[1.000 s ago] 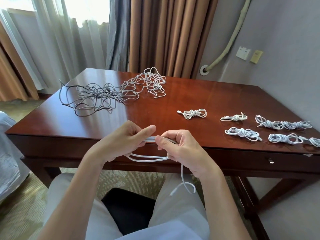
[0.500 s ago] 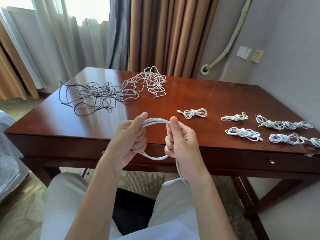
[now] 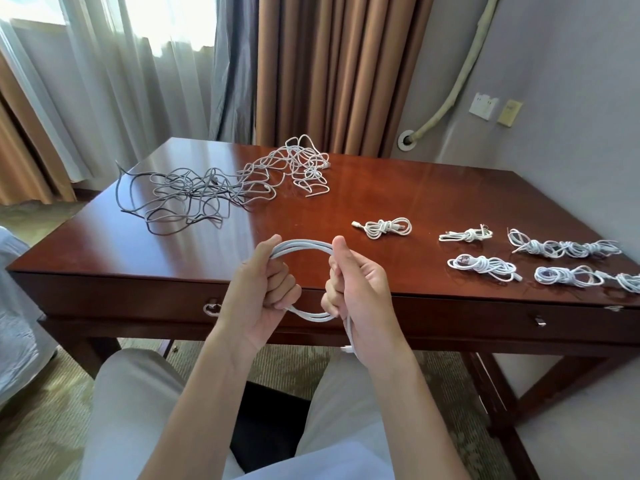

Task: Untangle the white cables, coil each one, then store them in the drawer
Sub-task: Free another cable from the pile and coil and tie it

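A white cable is wound into a round coil of a few loops, held upright over the desk's front edge. My left hand grips the coil's left side and my right hand grips its right side, thumb up. The cable's loose end with its plug hangs below my right hand. A tangle of white and grey cables lies at the desk's far left. Several coiled white cables lie in rows at the right. The drawers in the desk front are closed.
The dark wooden desk stands against a grey wall with curtains behind it. One coiled cable lies alone mid-desk. Drawer pulls show at the left and right. My knees and a dark chair seat are below.
The coil has turned from lying flat and low between my hands to standing as an open ring. Both hands rose, and the hanging tail got shorter.
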Tool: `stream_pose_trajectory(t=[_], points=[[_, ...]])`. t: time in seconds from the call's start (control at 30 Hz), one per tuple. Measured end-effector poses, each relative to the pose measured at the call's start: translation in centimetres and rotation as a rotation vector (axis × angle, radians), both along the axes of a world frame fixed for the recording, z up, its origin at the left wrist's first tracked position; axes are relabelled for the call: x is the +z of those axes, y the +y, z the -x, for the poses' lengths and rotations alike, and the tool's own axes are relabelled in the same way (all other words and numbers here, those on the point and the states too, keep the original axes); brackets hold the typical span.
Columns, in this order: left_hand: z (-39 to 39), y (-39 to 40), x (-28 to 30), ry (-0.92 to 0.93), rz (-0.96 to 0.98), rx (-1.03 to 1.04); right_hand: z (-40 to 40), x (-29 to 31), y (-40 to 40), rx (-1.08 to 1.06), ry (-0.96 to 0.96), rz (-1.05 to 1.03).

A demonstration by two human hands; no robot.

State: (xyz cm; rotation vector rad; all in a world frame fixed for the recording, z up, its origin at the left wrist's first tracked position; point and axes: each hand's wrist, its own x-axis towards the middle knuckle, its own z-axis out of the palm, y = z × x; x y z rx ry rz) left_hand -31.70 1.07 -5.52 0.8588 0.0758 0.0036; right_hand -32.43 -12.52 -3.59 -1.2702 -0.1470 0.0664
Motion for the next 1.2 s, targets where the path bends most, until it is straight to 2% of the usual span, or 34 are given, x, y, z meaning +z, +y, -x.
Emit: stream_pose_trajectory(t=[0.2,0.33,0.47,0.63,0.7,0.83,0.9,1.03,1.2], points=[[0.3,1.8,-0.7,-0.16,-0.383,-0.248,-1.1,1.1,-1.6,-0.021,-0.137,0.25],[0.0,2.7,-0.1,-0.23,-0.3,-0.331,-1.6,1.4,-1.6,-0.021,-0.119,0.226],[-0.3,2.1,0.1,-0.224,-0.222,-0.234,-1.8,0.4,-1.5,-0.003,-0.182,0.206],[-0.4,1.8,0.3,-0.185,-0.475,-0.093,-2.2,-1.1,-1.5,-0.084,-0.485,0.634],[-0.5,1.9,0.3,-0.169,-0.567,-0.106,-2.4,-1.3,-1.6,-0.097,-0.536,0.713],[-0.5,2.1,0.4,-0.129,-0.618,-0.147,-2.3,-1.3,-1.9,-0.112,-0.598,0.881],[-0.4,2.2,0.4,-0.105,-0.619,-0.135,-2.0,-1.3,-1.8,-0.117,-0.56,0.834],[-0.4,2.4,0.3,-0.083,-0.636,-0.087,-2.2,-1.7,-2.2,-0.11,-0.384,0.538],[-0.3,2.0,0.7,-0.081,-0.55,-0.135,-2.5,-2.2,-2.6,-0.051,-0.306,0.511]])
